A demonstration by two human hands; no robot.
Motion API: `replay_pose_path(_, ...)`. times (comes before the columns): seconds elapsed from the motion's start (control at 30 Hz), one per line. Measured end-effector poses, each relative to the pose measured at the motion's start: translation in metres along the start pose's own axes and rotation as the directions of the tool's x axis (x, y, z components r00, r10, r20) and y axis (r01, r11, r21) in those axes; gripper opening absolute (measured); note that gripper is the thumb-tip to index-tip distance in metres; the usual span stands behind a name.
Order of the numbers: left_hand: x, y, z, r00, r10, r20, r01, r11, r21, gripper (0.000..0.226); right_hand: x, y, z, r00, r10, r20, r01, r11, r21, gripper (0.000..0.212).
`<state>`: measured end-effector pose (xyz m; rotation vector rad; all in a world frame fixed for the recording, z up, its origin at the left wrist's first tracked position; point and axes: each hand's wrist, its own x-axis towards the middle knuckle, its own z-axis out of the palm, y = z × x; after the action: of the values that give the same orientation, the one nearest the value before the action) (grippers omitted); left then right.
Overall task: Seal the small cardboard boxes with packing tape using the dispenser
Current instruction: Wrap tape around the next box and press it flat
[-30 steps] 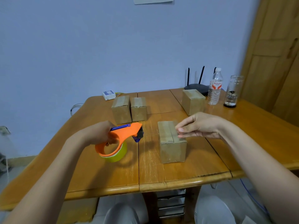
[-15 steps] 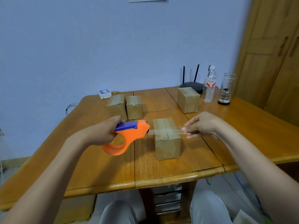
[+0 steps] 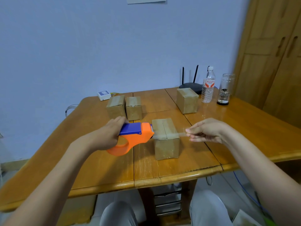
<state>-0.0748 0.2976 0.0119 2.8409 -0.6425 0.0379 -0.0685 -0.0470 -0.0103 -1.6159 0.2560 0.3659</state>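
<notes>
Four boxes on wooden table | blue wall | fingers pinching tape

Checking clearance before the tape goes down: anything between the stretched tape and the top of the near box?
Nothing visible. The tape strip spans from the dispenser in the left hand to the right hand, just over the near box. Its top shows only the closed flaps and their seam. The other boxes stand farther back.
</notes>
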Motion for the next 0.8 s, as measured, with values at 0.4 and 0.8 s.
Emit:
replay_pose_path(0.4, 0.0, -0.009, 0.02, 0.999, 0.049, 0.014, -0.05, 0.995, 0.084, 0.046, 0.013, 0.014, -0.001, 0.999, 0.045, 0.0, -0.045, 0.999, -0.013, 0.025)
replay_pose_path(0.8, -0.001, -0.015, 0.035, 0.999, 0.037, 0.025, -0.038, 0.999, 0.02, 0.049, 0.016, 0.024, 0.005, 0.996, 0.074, 0.04, -0.069, 0.992, -0.103, 0.035)
